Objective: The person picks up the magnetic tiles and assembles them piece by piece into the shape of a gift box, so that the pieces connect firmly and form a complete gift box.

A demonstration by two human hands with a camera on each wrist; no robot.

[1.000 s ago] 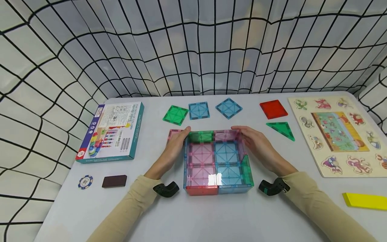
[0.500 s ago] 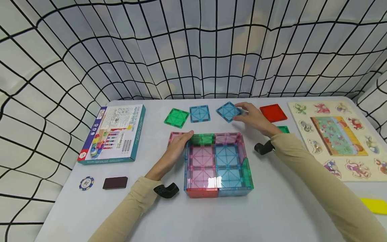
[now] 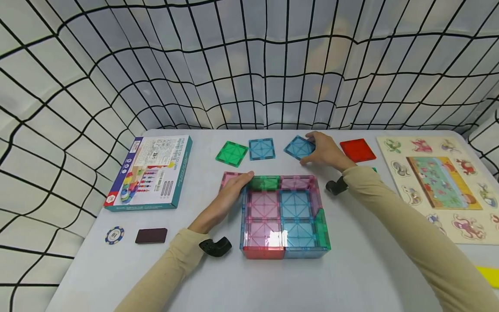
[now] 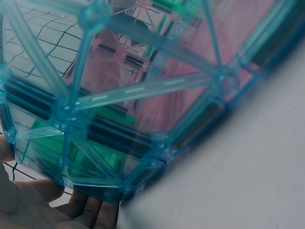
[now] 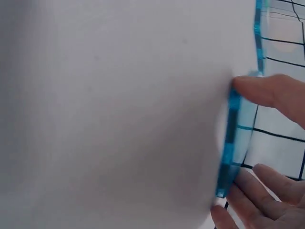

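Observation:
An open box of see-through magnetic tiles [image 3: 286,253] sits in the middle of the table, its floor pink and blue, its walls red, blue, green and pink. My left hand [image 3: 224,197] holds its far left corner; the left wrist view shows the fingers [image 4: 83,207] behind the blue wall. Farther back, my right hand [image 3: 325,151] grips a blue square magnetic tile [image 3: 298,147] by its edges. Thumb and fingers lie at opposite ends of this blue tile [image 5: 229,138] in the right wrist view. A pink tile [image 3: 229,177] shows partly behind my left hand.
Along the back lie a green tile [image 3: 231,154], another blue tile [image 3: 262,149] and a red tile [image 3: 357,150]. A boxed toy [image 3: 150,173], poker chip [image 3: 115,235] and dark block [image 3: 151,235] are left. An animal puzzle board [image 3: 399,171] and yellow block [image 3: 489,276] are right.
My right hand has left the box's far right corner, reached back and taken hold of the blue square tile. My left hand has stayed at the box's far left corner.

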